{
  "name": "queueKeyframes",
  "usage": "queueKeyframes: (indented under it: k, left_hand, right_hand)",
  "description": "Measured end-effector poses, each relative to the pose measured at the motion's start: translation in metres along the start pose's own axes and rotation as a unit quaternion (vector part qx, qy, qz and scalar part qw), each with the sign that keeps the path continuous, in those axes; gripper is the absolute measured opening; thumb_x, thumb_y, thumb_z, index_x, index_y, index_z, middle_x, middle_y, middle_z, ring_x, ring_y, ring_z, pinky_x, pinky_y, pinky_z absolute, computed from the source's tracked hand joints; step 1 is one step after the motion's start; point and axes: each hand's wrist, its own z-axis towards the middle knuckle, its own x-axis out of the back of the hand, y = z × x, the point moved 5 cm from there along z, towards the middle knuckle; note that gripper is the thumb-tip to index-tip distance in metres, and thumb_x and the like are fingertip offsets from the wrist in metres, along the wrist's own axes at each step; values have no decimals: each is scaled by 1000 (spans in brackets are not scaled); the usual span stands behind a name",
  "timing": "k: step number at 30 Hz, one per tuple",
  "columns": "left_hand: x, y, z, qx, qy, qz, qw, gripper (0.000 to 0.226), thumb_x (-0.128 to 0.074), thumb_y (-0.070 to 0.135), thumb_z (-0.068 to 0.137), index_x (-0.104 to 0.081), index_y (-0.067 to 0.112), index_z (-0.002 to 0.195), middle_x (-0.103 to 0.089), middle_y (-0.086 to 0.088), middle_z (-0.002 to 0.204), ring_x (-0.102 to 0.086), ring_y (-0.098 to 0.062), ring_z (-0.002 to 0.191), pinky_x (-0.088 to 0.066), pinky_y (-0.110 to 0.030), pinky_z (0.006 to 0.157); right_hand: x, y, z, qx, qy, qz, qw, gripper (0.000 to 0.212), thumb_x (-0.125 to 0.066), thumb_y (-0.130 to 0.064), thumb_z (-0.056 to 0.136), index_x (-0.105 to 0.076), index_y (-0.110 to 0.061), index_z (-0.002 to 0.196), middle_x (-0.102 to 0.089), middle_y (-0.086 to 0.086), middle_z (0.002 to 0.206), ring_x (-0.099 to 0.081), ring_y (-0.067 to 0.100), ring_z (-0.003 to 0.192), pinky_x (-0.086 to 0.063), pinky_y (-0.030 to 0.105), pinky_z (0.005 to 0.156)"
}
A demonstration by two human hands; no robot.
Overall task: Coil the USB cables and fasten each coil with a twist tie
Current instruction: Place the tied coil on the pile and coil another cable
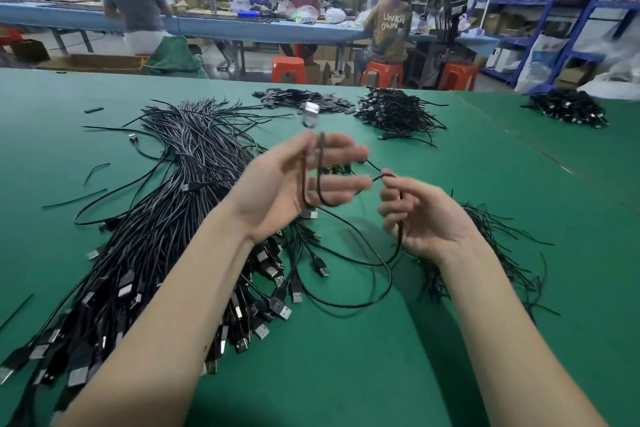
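Hands raised palm-up: left hand (pixel 298 181) loosely looped by cable (pixel 320 184), right hand (pixel 420 215) pinching it

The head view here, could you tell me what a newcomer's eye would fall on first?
First, the two bare hands at centre: the left hand with a loop of black cable over its fingers, the right hand pinching the same cable. Next, the big heap of uncoiled USB cables fanning across the green table on the left.
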Motion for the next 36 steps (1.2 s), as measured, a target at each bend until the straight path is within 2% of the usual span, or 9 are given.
queueKeyframes:
  k: [4, 8, 14, 16, 18, 24, 28, 31, 36]
  left_hand:
    - [-16, -25, 3, 102, -54, 187, 976, 46, -30, 36, 106, -62, 4, 115, -72, -16, 115, -71, -36, 103, -60, -40, 86]
    - [-3, -33, 7, 94, 20, 343, 934, 43, -28, 33, 110, -65, 12, 120, -74, -1, 114, -70, -17, 107, -54, -41, 99]
    - [11, -6, 8, -22, 133, 124, 983, 42, -27, 31, 109, -64, 11, 111, -75, -1, 93, -70, -13, 80, -55, -23, 69]
    - [19, 2, 5, -30, 136, 39, 990, 48, -22, 34, 109, -56, 5, 128, -72, -11, 116, -71, -26, 103, -59, -31, 79]
    - [25, 7, 1, -34, 127, -17, 991, 51, -19, 35, 109, -50, 3, 135, -67, -16, 128, -65, -35, 116, -56, -41, 94]
    - [18, 16, -2, -37, 54, -112, 992, 50, -20, 34, 110, -52, 4, 132, -63, -16, 133, -61, -37, 123, -55, -41, 95]
    - [16, 15, -5, -10, 10, -77, 997, 49, -23, 34, 109, -55, 6, 132, -64, -15, 133, -64, -32, 118, -56, -37, 90]
    - [15, 12, -9, 22, -22, -37, 999, 49, -26, 35, 108, -59, 8, 131, -64, -16, 131, -69, -29, 110, -58, -35, 84]
    - [8, -5, -8, 120, -62, 97, 986, 50, -31, 40, 105, -53, 6, 133, -65, -17, 129, -67, -36, 112, -59, -36, 84]
  right_hand:
    - [-25, -14, -5, 90, 74, -131, 984, 16, -58, -8, 89, -59, -21, 98, -52, -8, 65, -40, 5, 44, -33, 18, 43]
    - [-53, -28, -19, 159, 76, -260, 950, 16, -53, -8, 88, -59, -19, 99, -63, -1, 82, -42, 9, 52, -32, 20, 44]
    - [-85, -12, -35, 98, -130, -365, 917, 15, -44, 3, 101, -52, -10, 106, -65, 3, 83, -57, 19, 63, -56, 33, 62]
    - [-82, -1, -42, 15, -198, -386, 901, 15, -44, 0, 104, -52, -13, 105, -58, 6, 78, -54, 20, 61, -59, 37, 66]
    - [-72, 8, -45, -62, -224, -400, 887, 16, -43, -3, 105, -51, -17, 103, -51, 5, 73, -45, 16, 54, -55, 28, 53]
    - [-29, 20, -24, -145, -109, -474, 862, 11, -51, -29, 106, -51, -22, 97, -47, -2, 63, -31, 9, 44, -31, 16, 37]
    - [0, 17, -8, -129, 11, -562, 817, 33, -62, -55, 94, -64, -21, 96, -48, -10, 57, -33, 8, 45, -27, 17, 40]
    - [8, 4, 4, -12, 120, -521, 845, 20, -69, -42, 94, -65, -24, 88, -55, -6, 68, -37, 6, 48, -28, 18, 41]
    - [-7, -17, 2, 122, 162, -228, 952, 17, -47, -2, 101, -56, -15, 97, -57, 1, 73, -36, 7, 46, -27, 17, 38]
